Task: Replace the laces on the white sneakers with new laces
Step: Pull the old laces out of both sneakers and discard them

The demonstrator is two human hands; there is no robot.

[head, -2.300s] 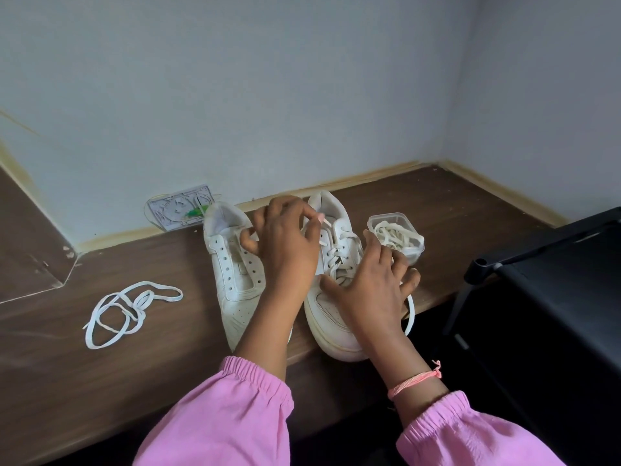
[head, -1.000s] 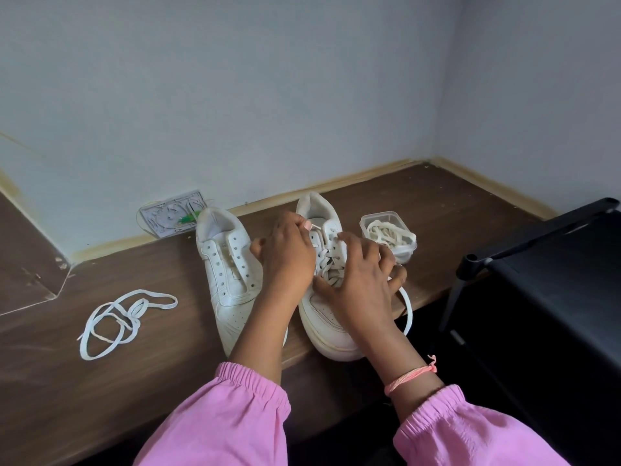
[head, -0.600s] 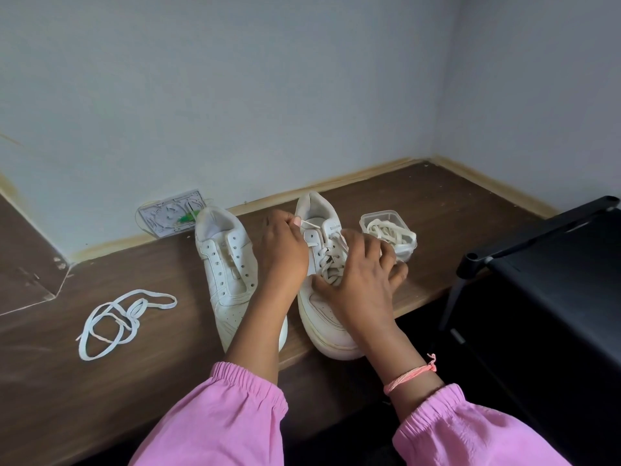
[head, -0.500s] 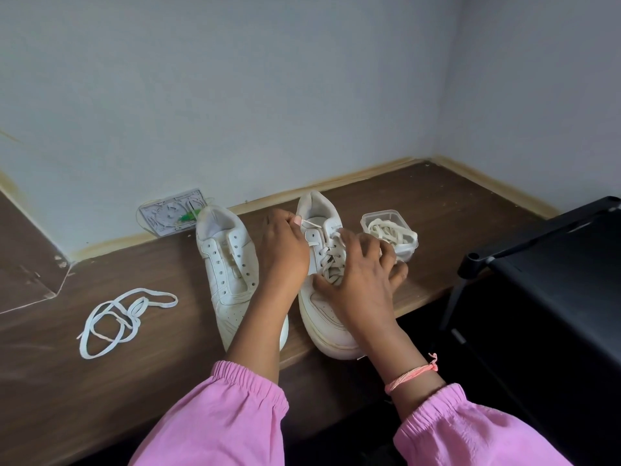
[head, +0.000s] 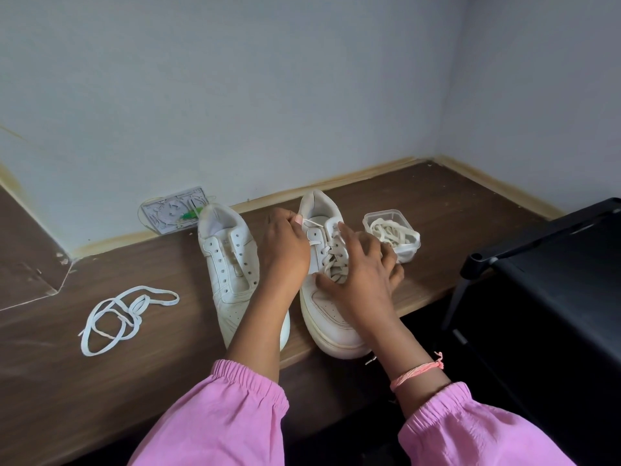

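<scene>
Two white sneakers stand side by side on the brown desk [head: 420, 210], toes toward me. The left sneaker [head: 232, 264] has bare eyelets and no lace. The right sneaker [head: 324, 290] carries a cream lace [head: 332, 264] threaded through most of its eyelets. My left hand [head: 285, 250] pinches one lace end near the top eyelets. My right hand [head: 361, 274] lies spread over the sneaker's laced front, its index finger touching the top of the lace. A loose white lace [head: 117, 314] lies coiled on the desk at the left.
A small clear plastic tub [head: 411, 243] holding more cream lace stands right of the sneakers. A grey flat packet [head: 171, 210] leans against the wall behind the left sneaker. A black chair [head: 554, 280] stands at the right, beside the desk's front edge.
My left hand has slid down from the sneaker's collar to the top eyelets, still pinching the lace end. My right hand has shifted slightly up the laces.
</scene>
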